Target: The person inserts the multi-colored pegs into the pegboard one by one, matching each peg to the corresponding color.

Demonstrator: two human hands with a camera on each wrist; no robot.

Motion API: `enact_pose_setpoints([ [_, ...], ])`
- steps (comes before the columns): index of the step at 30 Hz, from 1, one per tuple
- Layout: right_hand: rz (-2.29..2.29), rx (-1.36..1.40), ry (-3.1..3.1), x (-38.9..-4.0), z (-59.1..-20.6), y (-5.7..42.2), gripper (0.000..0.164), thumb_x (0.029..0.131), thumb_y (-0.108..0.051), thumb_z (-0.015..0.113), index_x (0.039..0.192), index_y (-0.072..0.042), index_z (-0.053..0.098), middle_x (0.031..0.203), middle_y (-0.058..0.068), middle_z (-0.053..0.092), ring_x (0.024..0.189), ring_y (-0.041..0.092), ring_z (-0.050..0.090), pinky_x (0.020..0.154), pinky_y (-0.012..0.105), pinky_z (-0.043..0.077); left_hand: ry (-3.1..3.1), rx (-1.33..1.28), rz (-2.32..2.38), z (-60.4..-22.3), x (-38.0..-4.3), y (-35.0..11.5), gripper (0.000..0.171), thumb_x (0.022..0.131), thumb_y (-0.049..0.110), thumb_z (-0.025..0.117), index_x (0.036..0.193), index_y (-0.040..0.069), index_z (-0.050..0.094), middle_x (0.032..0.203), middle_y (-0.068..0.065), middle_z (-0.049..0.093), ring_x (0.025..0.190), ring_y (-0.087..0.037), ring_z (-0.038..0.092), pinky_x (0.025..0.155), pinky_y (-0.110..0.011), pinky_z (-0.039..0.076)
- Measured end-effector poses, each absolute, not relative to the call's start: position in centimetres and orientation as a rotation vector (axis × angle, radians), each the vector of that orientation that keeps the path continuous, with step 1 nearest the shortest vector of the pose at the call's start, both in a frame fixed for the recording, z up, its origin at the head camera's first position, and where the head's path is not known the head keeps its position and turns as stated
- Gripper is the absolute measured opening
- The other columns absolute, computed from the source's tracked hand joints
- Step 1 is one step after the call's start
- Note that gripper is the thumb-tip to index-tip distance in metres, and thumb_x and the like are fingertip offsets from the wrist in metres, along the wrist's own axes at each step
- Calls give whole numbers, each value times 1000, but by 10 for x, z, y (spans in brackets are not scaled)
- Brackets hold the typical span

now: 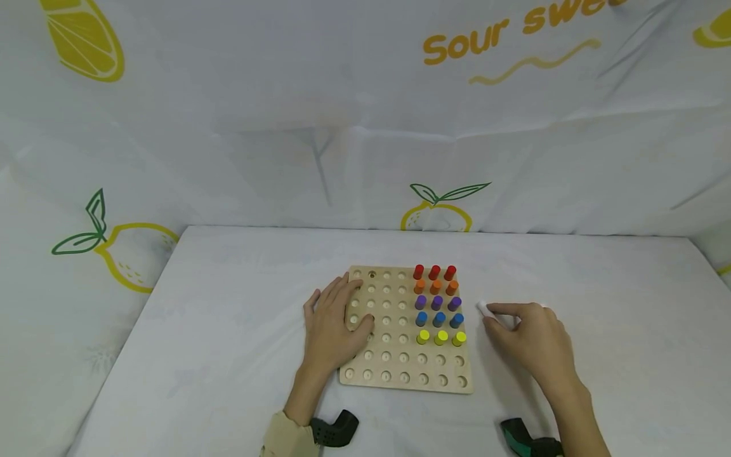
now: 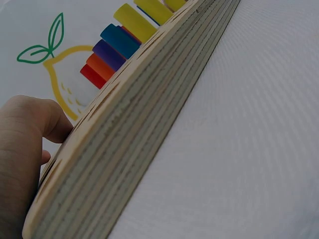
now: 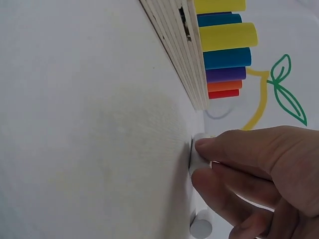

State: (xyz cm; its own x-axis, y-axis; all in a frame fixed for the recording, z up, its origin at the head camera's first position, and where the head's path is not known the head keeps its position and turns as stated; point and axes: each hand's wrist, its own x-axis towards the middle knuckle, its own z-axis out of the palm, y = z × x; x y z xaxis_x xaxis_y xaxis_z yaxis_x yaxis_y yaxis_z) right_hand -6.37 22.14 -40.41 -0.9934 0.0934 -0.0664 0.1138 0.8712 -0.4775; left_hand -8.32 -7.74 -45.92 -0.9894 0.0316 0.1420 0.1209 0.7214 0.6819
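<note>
A square wooden pegboard (image 1: 395, 357) lies on the table with rows of round holes. Red, orange, purple, blue and yellow pegs (image 1: 441, 337) stand in its three right-hand columns, one colour to a row. My left hand (image 1: 333, 330) rests on the board's left edge, fingers spread, with thumb and index finger over the top face. To the right of the board, my right hand (image 1: 537, 339) pinches a white peg (image 3: 199, 155) between thumb and finger, close over the cloth. A second white peg (image 3: 202, 226) lies beneath that hand in the right wrist view.
White cloth covers the table (image 1: 228, 304). Behind it hangs a white backdrop (image 1: 274, 171) printed with lemons and lettering. Black wrist devices (image 1: 335, 430) are worn on both wrists. The two front rows of the board hold no pegs.
</note>
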Motion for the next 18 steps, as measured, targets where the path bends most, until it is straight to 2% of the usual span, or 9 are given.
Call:
enact_pose_setpoints([
  [5,-738,169,2933,-64,-402,223,31,86,-16,76,113,-1,77,52,-2,43,50,15,38,44,24,25,-2805,-125,-1115,-460,-83,-78,62,79,33,64,140,21,60,159,-5,50,149,-26,42,123,-57,16],
  [7,-726,171,2918,-65,-402,224,31,86,-17,76,113,-2,78,57,5,54,53,17,41,46,26,26,-2806,-126,-1113,-460,-83,-78,62,79,33,64,140,21,60,159,-5,50,149,-26,42,123,-57,17],
  [10,-712,131,2942,-65,-403,223,30,87,-20,77,112,-3,78,85,19,75,69,32,61,54,38,47,-2805,-124,-1120,-459,-83,-78,62,79,32,64,140,20,60,159,-5,50,149,-26,42,123,-57,16],
  [13,-697,73,2985,-65,-406,222,29,88,-21,78,111,-4,79,115,24,75,95,43,70,67,51,57,-2804,-125,-1128,-459,-83,-78,62,79,33,64,140,20,60,159,-5,49,149,-26,42,124,-57,16],
  [14,-690,57,2996,-65,-407,222,29,88,-21,78,110,-4,79,115,23,75,102,45,70,71,55,58,-2804,-125,-1129,-459,-83,-77,62,79,33,64,140,20,60,159,-5,50,149,-26,42,124,-57,16],
  [18,-680,40,3003,-65,-409,221,29,88,-19,78,111,-2,78,111,21,75,91,38,71,62,47,57,-2805,-128,-1131,-459,-82,-77,62,79,32,64,140,20,60,158,-6,50,149,-26,42,124,-57,16],
])
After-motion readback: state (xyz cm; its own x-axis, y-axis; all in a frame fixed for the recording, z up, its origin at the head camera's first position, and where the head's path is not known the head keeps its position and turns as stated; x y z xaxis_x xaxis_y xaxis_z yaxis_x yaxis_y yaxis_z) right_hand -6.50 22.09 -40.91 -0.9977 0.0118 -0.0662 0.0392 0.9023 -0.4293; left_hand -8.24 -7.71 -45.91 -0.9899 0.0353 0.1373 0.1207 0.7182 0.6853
